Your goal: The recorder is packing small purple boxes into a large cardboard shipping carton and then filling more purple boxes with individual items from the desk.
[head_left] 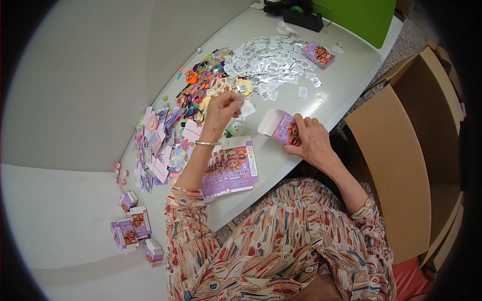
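My right hand (312, 141) grips a small purple printed box (286, 129) near the table's right edge, fingers along its side. The box's white end flap stands open toward my left hand. My left hand (223, 114) is raised over the middle of the table with thumb and fingers pinched together. Something small and pale shows at its fingertips, too small to name. Under that forearm lies a fanned stack of flat purple cartons (231, 170). A pale green round item (236, 129) sits between the stack and my left hand.
White square packets (266, 57) are heaped at the back, beside a closed purple box (319, 54). Colourful trinkets (198, 90) and printed cards (156, 143) pile up leftward. Several purple boxes (125, 233) stand far left. A tape dispenser (303, 20) is behind; a cardboard box (394, 170) stands right.
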`<state>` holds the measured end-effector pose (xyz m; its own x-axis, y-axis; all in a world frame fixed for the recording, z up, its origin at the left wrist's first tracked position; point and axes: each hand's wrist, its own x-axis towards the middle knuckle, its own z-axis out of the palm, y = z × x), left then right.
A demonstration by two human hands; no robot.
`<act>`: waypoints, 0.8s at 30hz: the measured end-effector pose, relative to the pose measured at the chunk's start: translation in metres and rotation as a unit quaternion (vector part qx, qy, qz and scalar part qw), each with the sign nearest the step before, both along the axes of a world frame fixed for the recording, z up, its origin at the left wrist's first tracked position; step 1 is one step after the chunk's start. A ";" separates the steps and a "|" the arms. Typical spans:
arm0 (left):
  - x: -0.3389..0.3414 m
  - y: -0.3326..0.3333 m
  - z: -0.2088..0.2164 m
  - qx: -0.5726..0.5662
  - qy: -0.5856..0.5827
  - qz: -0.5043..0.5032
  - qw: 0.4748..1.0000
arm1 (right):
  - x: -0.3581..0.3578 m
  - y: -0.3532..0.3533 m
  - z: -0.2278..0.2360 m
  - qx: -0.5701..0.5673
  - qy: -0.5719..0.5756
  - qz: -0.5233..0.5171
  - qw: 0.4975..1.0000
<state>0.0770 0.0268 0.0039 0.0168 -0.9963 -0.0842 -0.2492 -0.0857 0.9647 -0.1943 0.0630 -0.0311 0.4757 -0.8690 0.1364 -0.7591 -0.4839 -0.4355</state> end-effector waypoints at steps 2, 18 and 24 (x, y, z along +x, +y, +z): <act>-0.016 0.012 0.003 -0.034 -0.027 0.003 0.999 | 0.009 0.002 0.002 -0.011 0.003 0.007 1.000; 0.042 0.032 -0.042 -0.109 -0.433 -0.077 0.891 | 0.006 0.001 0.000 0.003 -0.023 0.010 1.000; 0.035 0.034 -0.062 -0.186 -0.422 -0.036 0.887 | 0.009 0.003 -0.001 -0.037 0.016 0.028 0.999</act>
<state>0.1124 0.0609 -0.0577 -0.1477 -0.9534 0.2632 -0.8873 0.2453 0.3907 -0.1849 0.0655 -0.0321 0.5288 -0.8287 0.1836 -0.7423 -0.5564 -0.3734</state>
